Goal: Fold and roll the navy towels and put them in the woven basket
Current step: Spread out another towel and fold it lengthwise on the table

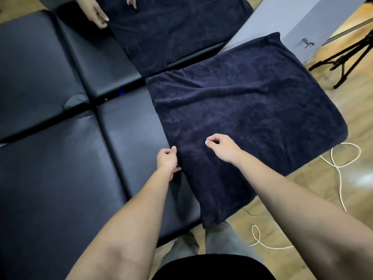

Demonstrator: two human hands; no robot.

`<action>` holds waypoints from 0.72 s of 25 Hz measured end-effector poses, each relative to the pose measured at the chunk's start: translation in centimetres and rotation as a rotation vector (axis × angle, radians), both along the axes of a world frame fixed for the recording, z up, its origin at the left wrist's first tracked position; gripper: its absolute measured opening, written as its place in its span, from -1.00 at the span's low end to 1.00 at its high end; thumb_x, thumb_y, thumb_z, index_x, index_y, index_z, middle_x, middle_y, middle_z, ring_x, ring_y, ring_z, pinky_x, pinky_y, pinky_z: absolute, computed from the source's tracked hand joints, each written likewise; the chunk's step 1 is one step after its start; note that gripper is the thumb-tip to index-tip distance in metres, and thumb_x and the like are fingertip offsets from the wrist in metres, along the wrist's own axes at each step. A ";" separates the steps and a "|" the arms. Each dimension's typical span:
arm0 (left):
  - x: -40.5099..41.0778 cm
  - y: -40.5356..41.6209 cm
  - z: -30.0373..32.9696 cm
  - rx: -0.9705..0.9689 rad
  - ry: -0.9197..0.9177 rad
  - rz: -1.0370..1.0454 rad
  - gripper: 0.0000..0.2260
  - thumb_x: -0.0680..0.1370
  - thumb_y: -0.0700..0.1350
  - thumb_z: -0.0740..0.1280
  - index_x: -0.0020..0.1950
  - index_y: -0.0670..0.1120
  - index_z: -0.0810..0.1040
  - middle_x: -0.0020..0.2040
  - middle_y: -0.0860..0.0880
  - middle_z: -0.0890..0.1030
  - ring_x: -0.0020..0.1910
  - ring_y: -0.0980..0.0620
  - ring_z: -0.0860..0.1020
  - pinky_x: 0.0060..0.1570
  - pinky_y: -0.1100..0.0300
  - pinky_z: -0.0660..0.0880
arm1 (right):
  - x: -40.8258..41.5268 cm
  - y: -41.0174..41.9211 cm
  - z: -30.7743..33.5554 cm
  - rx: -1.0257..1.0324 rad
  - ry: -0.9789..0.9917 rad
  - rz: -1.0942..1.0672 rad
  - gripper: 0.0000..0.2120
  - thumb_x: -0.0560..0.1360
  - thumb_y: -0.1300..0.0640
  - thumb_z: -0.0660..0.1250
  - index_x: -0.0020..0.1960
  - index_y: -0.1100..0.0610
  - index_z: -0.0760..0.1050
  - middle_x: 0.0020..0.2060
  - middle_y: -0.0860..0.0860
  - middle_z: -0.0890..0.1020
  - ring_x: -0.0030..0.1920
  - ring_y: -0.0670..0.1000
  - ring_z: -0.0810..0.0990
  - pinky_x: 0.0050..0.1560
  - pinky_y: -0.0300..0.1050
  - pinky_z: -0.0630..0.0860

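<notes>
Directly ahead of both hands, navy towel lies flat on black padded worktop, long axis running away and right, far side overhanging. Left hand pinches its near-left edge; right hand curled on the cloth, grip unclear. Second towel and another person's hand beyond; basket unseen.

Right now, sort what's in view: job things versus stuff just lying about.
Job:
- near navy towel, left hand pinching its edge, right hand on top
- far navy towel
- padded tables

Lying about:
- white cord
- tripod
</notes>
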State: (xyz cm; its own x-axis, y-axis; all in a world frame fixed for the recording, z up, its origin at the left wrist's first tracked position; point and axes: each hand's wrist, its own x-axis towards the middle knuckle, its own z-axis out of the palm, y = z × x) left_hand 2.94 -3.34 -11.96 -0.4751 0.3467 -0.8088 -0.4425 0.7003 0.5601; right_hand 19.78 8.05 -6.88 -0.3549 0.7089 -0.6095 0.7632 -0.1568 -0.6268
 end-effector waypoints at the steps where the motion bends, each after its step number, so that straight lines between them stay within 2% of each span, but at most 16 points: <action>1: 0.6 -1.1 0.2 0.008 -0.083 -0.058 -0.72 0.64 0.09 0.31 0.15 -0.11 0.50 0.05 -0.09 0.63 -0.02 -0.14 0.64 -0.17 0.03 0.62 | 0.5 -1.1 -0.1 0.007 -0.016 0.004 -0.84 0.58 -0.08 0.32 0.10 -0.08 0.60 0.14 -0.17 0.62 0.16 -0.06 0.57 0.26 -0.07 0.47; 4: 2.8 -3.9 1.1 0.001 -0.228 -0.357 -0.65 0.57 0.10 0.41 0.24 -0.08 0.56 0.13 -0.07 0.70 0.07 -0.11 0.68 -0.06 0.07 0.62 | 1.9 -4.1 -0.4 0.024 -0.021 0.016 -0.88 0.58 -0.09 0.32 0.08 -0.10 0.56 0.17 -0.14 0.61 0.22 -0.04 0.56 0.29 -0.04 0.46; 8: 6.3 -6.2 1.4 0.006 -0.328 -0.474 -0.68 0.54 0.03 0.47 0.25 -0.04 0.56 0.13 -0.02 0.71 0.10 -0.03 0.68 0.11 0.01 0.62 | 3.9 -6.8 0.4 0.044 -0.036 0.003 -0.82 0.60 -0.05 0.31 0.15 -0.03 0.58 0.12 -0.14 0.59 0.16 -0.06 0.54 0.15 -0.14 0.42; 11: 8.5 -7.8 1.0 0.007 -0.302 -0.421 -0.81 0.62 -0.07 0.40 0.21 -0.06 0.54 0.12 -0.05 0.70 0.08 -0.08 0.67 0.09 -0.02 0.63 | 6.3 -8.5 0.3 0.052 -0.035 -0.041 -0.84 0.60 -0.05 0.32 0.10 -0.03 0.59 0.10 -0.15 0.61 0.15 -0.06 0.56 0.21 -0.11 0.45; 13: 9.1 -9.0 0.2 0.048 -0.216 -0.244 -0.86 0.66 -0.06 0.32 0.19 -0.05 0.55 0.07 -0.05 0.69 0.04 -0.11 0.67 0.01 -0.05 0.66 | 7.9 -9.7 -0.1 0.043 -0.042 -0.059 -0.86 0.59 -0.05 0.32 0.05 -0.03 0.60 0.06 -0.15 0.64 0.15 -0.05 0.59 0.24 -0.07 0.48; 15: 9.2 -10.3 -0.4 0.074 -0.073 -0.081 -0.83 0.64 0.03 0.31 0.06 -0.06 0.54 -0.01 -0.07 0.68 -0.04 -0.16 0.67 -0.02 -0.09 0.67 | 9.3 -10.6 -0.4 0.036 -0.057 -0.071 -0.87 0.59 -0.05 0.32 0.01 -0.04 0.60 -0.02 -0.18 0.64 0.11 -0.04 0.60 0.20 -0.08 0.49; 16: 9.5 -11.1 -0.7 0.058 -0.024 -0.090 -0.76 0.62 0.08 0.32 -0.01 -0.09 0.50 -0.07 -0.11 0.66 -0.14 -0.19 0.66 -0.04 -0.09 0.67 | 10.0 -10.9 -0.5 0.032 -0.054 -0.072 -0.88 0.59 -0.05 0.32 -0.01 -0.04 0.60 -0.04 -0.19 0.63 0.10 -0.03 0.61 0.19 -0.08 0.49; 18: 10.8 -12.5 -0.3 0.041 -0.060 -0.183 -0.72 0.60 0.08 0.37 -0.04 -0.14 0.47 -0.16 -0.19 0.63 -0.32 -0.13 0.58 -0.14 -0.04 0.66 | 11.1 -11.7 -0.7 0.024 -0.047 -0.055 -0.87 0.59 -0.04 0.31 -0.01 -0.02 0.60 -0.04 -0.17 0.64 0.09 -0.03 0.61 0.18 -0.07 0.50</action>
State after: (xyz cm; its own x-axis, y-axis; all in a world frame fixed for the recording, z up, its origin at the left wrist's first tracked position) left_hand 13.69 -15.81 -12.25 -0.3527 0.4561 -0.8170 -0.3435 0.7491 0.5665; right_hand 30.84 -3.61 -7.63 -0.2869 0.7412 -0.6069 0.7825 -0.1842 -0.5948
